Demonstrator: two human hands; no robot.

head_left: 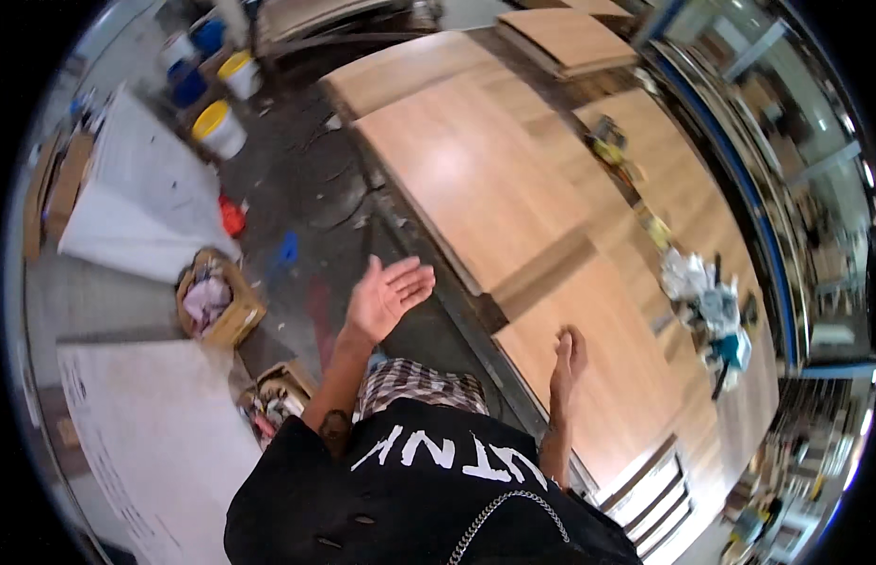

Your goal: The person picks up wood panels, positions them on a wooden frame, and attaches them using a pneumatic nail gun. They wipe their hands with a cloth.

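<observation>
My left hand [391, 297] is held in the air over the floor beside the workbench, palm showing and fingers stretched out, with nothing in it. On the other side, my right hand [570, 363] is above or on the near wooden panel [626, 377]; contact cannot be made out. It is seen edge-on with thumb and fingers a little apart, and no object shows in it. Beyond a darker strip of wood lies another smooth light-brown panel [466, 169], flat along the bench's left edge.
Tools with yellow parts [607, 146] lie across the bench. Crumpled plastic and a teal item [730, 348] sit at its right. Stacked boards [570, 42] are at the far end. To the left stand yellow-rimmed buckets [219, 130], a cardboard box [226, 306] and white sheets [160, 443].
</observation>
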